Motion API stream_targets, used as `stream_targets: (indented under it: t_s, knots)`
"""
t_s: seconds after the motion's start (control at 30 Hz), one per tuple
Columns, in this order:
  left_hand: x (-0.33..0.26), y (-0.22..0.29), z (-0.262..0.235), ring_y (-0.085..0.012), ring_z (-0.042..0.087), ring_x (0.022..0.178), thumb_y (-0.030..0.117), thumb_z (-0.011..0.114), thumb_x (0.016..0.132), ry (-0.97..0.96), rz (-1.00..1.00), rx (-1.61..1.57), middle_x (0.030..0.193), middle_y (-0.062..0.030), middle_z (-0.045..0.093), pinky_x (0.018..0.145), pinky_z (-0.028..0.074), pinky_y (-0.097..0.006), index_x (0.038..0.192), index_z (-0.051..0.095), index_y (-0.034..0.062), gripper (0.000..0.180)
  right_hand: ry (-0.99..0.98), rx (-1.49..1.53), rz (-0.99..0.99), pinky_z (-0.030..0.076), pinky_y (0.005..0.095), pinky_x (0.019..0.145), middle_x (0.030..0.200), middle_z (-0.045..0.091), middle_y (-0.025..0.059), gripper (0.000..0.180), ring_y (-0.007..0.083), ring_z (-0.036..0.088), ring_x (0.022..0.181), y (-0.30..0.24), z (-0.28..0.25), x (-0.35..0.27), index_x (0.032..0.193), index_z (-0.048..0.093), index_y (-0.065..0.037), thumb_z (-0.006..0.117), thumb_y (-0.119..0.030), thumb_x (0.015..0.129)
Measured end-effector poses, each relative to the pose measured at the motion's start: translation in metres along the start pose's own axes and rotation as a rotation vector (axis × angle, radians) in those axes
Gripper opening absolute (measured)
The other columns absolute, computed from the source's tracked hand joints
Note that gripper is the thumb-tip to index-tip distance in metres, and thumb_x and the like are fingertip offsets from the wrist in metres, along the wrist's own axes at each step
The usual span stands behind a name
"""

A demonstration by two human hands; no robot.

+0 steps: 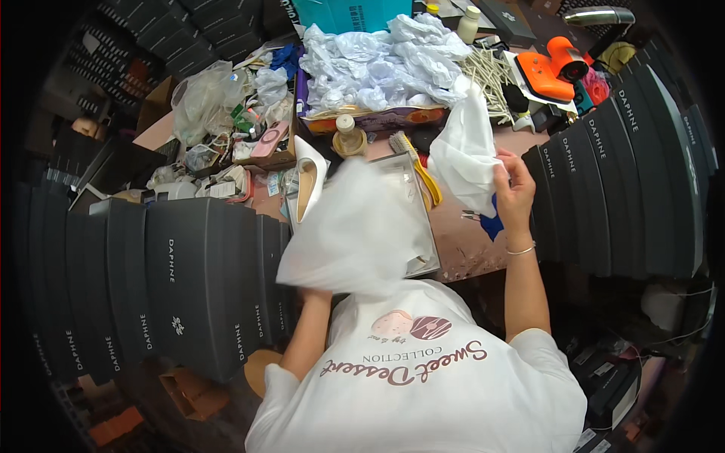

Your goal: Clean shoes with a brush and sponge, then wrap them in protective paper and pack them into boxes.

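- The right hand point(515, 189) pinches a thin white sheet point(462, 155) between thumb and fingers; the sheet hangs over the right part of the worktop point(474, 258).
- A second, wider sheet point(353, 238) spreads in front of the person's body, blurred, covering much of the middle; the left forearm point(310, 325) runs up under its near edge.
- The left hand is hidden there, so I cannot tell whether it is open or gripping.
- Beneath the wider sheet, a shallow pale box point(433, 245) shows its right rim.
- A white pointed shoe point(308, 181) lies at the box's far left side, its tan inside facing up.
- Beyond the box stands a bottle point(349, 137) with a white cap; to its right, a yellow-handled brush point(423, 175) lies aslant.
- Farther off, crumpled white paper point(381, 64) heaps over a carton, with pale sticks point(489, 81) and an orange device point(557, 69) to its right.
- Far left, a pink phone point(270, 140) lies near clear plastic bags point(204, 104).
- Dark boxes point(200, 279) stand packed along the left, and more dark boxes point(630, 189) line the right.
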State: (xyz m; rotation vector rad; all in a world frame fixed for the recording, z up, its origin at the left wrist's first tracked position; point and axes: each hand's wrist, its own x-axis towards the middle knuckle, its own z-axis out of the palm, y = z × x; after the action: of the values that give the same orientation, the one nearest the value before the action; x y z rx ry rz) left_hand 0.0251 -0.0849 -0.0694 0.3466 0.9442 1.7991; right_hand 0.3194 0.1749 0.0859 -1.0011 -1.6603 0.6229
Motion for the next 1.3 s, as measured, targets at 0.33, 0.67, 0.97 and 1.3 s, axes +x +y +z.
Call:
stream_targets:
  t_s: [0.33, 0.67, 0.97, 1.3]
  knots:
    - [-0.031, 0.060, 0.062, -0.0318, 0.048, 0.119, 0.038, 0.036, 0.093, -0.509, -0.504, -0.750, 0.139, -0.0121, 0.044, 0.089, 0.045, -0.045, 0.136, 0.042, 0.0067, 0.054, -0.719, -0.053, 0.254, 0.048, 0.0431, 0.078, 0.091, 0.060, 0.0235, 0.021, 0.0384, 0.059, 0.084, 0.097, 0.112, -0.178, 0.096, 0.058, 0.000, 0.058, -0.010, 0.078]
    - [-0.020, 0.061, 0.091, -0.0281, 0.042, 0.126, 0.005, 0.048, 0.086, -0.016, 0.562, 1.174, 0.137, -0.0172, 0.044, 0.106, 0.030, -0.042, 0.129, 0.044, -0.0013, 0.044, -0.531, -0.228, 0.451, 0.047, 0.0423, 0.086, 0.108, 0.057, 0.0271, 0.053, 0.0392, 0.059, 0.094, 0.089, 0.119, -0.180, 0.130, 0.043, 0.004, 0.057, -0.008, 0.081]
    - [0.088, -0.070, 0.085, -0.0299, 0.048, 0.117, 0.012, 0.060, 0.075, -1.183, 0.659, 2.052, 0.112, -0.0126, 0.059, 0.101, 0.032, -0.054, 0.096, 0.065, 0.0026, 0.023, -0.403, -0.136, 0.726, 0.049, 0.0399, 0.080, 0.102, 0.061, 0.0240, 0.039, 0.0343, 0.063, 0.088, 0.150, 0.148, -0.202, 0.120, 0.047, 0.003, 0.053, -0.009, 0.083]
    - [0.091, -0.021, 0.065, -0.0288, 0.036, 0.132, 0.013, 0.061, 0.076, -1.016, 0.489, 1.660, 0.127, -0.0112, 0.052, 0.111, 0.023, -0.044, 0.112, 0.060, 0.0072, 0.036, -0.831, -0.393, 0.682, 0.051, 0.0420, 0.078, 0.088, 0.065, 0.0251, 0.040, 0.0394, 0.064, 0.085, 0.154, 0.161, -0.143, 0.096, 0.064, 0.001, 0.074, -0.027, 0.070]
